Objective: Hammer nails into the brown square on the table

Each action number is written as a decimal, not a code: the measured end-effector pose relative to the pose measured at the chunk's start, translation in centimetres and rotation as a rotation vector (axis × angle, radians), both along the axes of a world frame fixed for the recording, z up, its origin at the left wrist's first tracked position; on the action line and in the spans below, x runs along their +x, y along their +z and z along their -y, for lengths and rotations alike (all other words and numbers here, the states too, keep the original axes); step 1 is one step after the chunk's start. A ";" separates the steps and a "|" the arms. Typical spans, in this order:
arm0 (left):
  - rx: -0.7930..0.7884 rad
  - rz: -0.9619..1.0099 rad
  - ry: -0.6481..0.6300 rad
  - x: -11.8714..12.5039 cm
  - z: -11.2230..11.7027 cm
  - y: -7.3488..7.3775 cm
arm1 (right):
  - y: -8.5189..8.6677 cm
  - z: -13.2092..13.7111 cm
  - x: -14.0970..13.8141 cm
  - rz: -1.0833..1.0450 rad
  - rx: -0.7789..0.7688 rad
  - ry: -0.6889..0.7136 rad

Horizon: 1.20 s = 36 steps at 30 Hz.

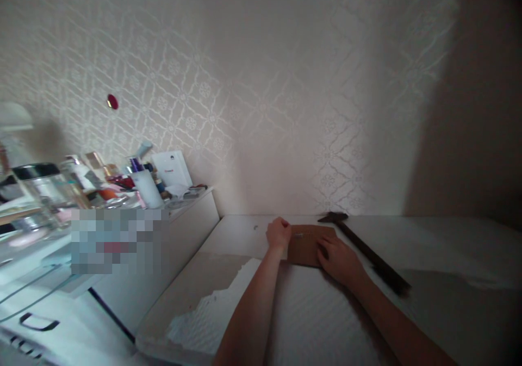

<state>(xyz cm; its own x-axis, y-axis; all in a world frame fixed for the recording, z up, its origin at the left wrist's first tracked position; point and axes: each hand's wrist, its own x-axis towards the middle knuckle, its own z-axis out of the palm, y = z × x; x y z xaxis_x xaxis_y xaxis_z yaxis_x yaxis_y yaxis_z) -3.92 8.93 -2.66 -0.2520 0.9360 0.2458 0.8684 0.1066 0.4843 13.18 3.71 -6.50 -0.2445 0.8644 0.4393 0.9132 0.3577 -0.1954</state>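
Observation:
A flat brown piece of cardboard (304, 249) lies on the white surface, with a small pale mark near its upper edge. At its left edge my left hand (279, 234) is closed, fingers bent inward against the cardboard. My right hand (337, 256) grips the right side, its fingers over the top face and its thumb near the lower edge. Just right of that hand rests a hammer (367, 252), its dark head towards the wall and its handle slanting down to the right. Beneath the cardboard and my forearms spreads a white textured sheet (310, 306) with a ragged left edge.
To the left stands a white dresser (191, 230) crowded with bottles, jars and a white box (172, 169). A patterned wall (261, 105) rises behind the white tabletop (228, 235). A small red round object (112, 101) is on the wall. Part of the dresser is pixelated.

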 end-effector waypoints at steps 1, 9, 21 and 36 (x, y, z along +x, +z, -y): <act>0.033 0.072 -0.017 0.7 0.6 -0.1 | 0.1 0.0 0.0 0.007 -0.006 0.002; 0.205 0.273 0.004 2.1 3.0 -0.7 | 0.4 0.2 0.0 0.008 -0.002 0.016; 0.185 0.163 -0.210 1.2 1.7 -1.5 | 0.4 0.8 1.2 0.002 -0.082 0.103; 0.085 0.096 -0.299 2.1 1.9 -1.3 | 1.5 0.5 2.1 -0.027 -0.148 0.183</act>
